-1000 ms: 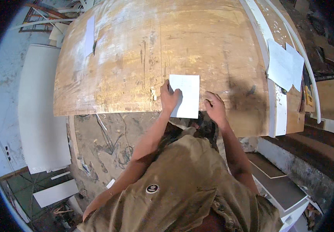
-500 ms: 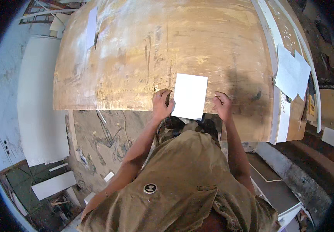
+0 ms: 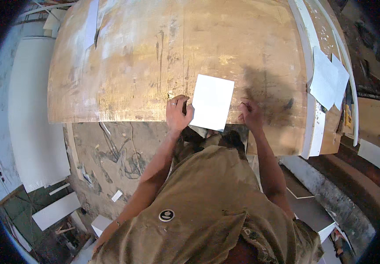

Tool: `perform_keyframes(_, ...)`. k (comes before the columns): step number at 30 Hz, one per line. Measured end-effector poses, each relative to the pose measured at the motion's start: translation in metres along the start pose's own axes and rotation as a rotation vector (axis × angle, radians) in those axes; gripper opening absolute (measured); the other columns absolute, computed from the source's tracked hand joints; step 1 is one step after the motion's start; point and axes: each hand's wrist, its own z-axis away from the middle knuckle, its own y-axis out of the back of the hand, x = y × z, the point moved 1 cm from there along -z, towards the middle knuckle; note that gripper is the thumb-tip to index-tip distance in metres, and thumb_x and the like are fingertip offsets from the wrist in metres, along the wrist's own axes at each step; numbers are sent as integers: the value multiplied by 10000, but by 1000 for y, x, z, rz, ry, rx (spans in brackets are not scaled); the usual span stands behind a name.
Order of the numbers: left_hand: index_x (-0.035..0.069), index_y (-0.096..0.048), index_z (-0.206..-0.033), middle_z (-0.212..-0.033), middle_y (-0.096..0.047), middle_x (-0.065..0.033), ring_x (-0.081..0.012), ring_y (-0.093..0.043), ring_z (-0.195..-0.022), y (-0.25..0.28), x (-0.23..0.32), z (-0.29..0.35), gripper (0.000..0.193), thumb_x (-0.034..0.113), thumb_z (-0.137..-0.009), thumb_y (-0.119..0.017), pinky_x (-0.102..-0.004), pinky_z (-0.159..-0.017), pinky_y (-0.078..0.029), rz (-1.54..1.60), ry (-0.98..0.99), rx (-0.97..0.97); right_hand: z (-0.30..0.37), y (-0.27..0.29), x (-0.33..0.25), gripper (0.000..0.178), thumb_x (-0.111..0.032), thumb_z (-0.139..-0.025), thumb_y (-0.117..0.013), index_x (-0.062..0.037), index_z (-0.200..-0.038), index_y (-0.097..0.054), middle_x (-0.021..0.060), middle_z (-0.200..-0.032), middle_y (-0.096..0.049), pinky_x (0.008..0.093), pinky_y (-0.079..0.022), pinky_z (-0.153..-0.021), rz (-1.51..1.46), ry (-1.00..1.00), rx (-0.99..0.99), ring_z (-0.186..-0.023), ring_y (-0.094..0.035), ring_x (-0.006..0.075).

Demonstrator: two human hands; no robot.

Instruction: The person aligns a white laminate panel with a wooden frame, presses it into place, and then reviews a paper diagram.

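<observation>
A small white rectangular panel (image 3: 213,102) lies at the near edge of the wooden table, its lower end reaching past the edge. My left hand (image 3: 179,113) rests at the panel's left side, with the thumb close to or touching its edge. Its fingers are bent, and a gap shows between them and the thumb. To the right of the panel, apart from it, is my right hand (image 3: 250,115). Those fingers are curled in toward the thumb, and whatever may be between them is too small to make out.
The broad, stained wooden tabletop (image 3: 132,75) stretches ahead. A narrow white strip (image 3: 92,26) lies far left on it. White sheets (image 3: 324,77) and long white strips (image 3: 317,132) line the right side. A large white board (image 3: 36,114) leans at left; cables (image 3: 115,149) lie on the floor.
The view has shifted slightly, moving the table and panel up and left in the picture. My right hand's fingers have curled in more. My left hand stays beside the panel.
</observation>
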Motion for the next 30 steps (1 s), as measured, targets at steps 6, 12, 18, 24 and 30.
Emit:
perform_keyframes(6, 71, -654, -1036, -1094, -597, -126, -327, -551, -998, 0, 7, -4, 290, 190, -771, -651, -431, -857, -475, 34, 7, -31, -13, 8, 25, 247, -162, -895, -631, -31, -1104, -657, 42, -759, -649, 245, -466, -464, 100, 140, 76, -510, -594, 97)
perform_keyframes(12, 79, -651, -1042, -1116, -587, -121, -328, -539, -1031, 3, 7, -3, 337, 243, -752, -696, -436, -873, -471, 22, 13, -54, -5, -2, 5, 232, -173, -887, -631, -40, -1074, -664, 39, -782, -652, 249, -473, -452, 42, 0, 83, -505, -592, 100)
perform_keyframes(18, 93, -654, -1038, -1109, -586, -113, -323, -533, -1041, 6, 5, -1, 372, 290, -733, -737, -437, -874, -467, 23, 29, -65, -7, -4, 12, 246, -186, -913, -627, -32, -1105, -642, 53, -848, -658, 243, -502, -466, -65, -72, 25, -537, -601, 100)
perform_keyframes(24, 85, -658, -1022, -1087, -603, -124, -329, -550, -999, -1, 6, -4, 248, 198, -801, -661, -435, -853, -471, 38, -2, -29, -19, 6, 41, 258, -225, -916, -646, -38, -1093, -639, 43, -828, -644, 271, -512, -510, 56, 122, 65, -602, -593, 104)
perform_keyframes(30, 75, -666, -1016, -1082, -616, -127, -331, -560, -991, 0, 2, 0, 209, 148, -827, -617, -430, -861, -474, 23, 14, -12, -4, -3, 4, 198, -174, -916, -636, -20, -1033, -672, 40, -801, -659, 251, -538, -499, 3, -34, 58, -628, -625, 96)
